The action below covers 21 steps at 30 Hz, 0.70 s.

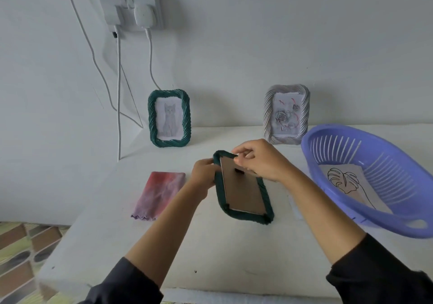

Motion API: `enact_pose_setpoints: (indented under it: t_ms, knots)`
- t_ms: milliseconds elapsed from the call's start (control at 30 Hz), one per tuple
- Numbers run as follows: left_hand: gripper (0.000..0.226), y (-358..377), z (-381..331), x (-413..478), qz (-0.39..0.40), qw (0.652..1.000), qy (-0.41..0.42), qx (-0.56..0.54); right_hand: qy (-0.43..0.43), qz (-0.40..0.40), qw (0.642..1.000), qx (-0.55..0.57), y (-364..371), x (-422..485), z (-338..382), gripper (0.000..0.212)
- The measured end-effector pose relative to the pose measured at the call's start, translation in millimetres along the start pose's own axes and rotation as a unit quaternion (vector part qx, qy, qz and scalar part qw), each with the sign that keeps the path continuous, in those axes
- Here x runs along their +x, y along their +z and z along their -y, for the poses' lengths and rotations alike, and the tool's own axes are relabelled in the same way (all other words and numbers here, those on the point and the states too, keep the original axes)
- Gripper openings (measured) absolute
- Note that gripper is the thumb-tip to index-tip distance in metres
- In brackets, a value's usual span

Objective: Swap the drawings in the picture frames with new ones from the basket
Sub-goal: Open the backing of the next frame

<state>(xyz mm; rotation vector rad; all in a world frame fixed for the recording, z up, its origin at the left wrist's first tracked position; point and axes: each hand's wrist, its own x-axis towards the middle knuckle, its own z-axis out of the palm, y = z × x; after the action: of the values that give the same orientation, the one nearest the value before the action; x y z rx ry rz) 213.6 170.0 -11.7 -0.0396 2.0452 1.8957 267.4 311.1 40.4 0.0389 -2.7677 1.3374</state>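
Observation:
A dark green picture frame [244, 215] lies face down on the white table, its brown cardboard back [243, 192] showing. My left hand [203, 174] grips the frame's upper left edge. My right hand [260, 159] pinches at the top edge of the cardboard back. A second green frame [169, 118] with a cat drawing stands at the wall. To its right stands a grey frame [286, 114] with a rose drawing. The purple basket [365, 214] on the right holds a leaf line drawing [346, 182].
A folded pink and purple cloth [159, 194] lies left of the face-down frame. Chargers in a wall socket [133, 10] hang white cables [119, 97] down to the table's back left. The table's left edge drops to a patterned floor [21, 252].

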Motion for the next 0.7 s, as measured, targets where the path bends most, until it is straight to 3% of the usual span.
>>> enact_pose_setpoints:
  t_ms: [100, 267, 467, 700]
  knots:
    - [0.034, -6.7, 17.4, 4.6, -0.038, 0.998, -0.008, 0.049, 0.042, 0.002, 0.993, 0.106, 6.6, 0.5, -15.8, 0.023]
    - [0.026, -12.1, 34.6, 11.3, -0.067, 0.985, 0.009, 0.158, 0.053, 0.036, 0.995, -0.079, 36.7, -5.3, -63.0, 0.036]
    - [0.024, -14.6, 42.6, 23.3, -0.063, 0.965, 0.056, 0.246, 0.034, -0.004, 0.994, -0.104, 61.5, -19.0, -83.4, 0.046]
    - [0.019, -12.2, 40.0, 31.4, -0.067, 0.931, 0.046, 0.356, 0.024, -0.015, 0.988, -0.153, 60.6, -18.4, -83.8, 0.045]
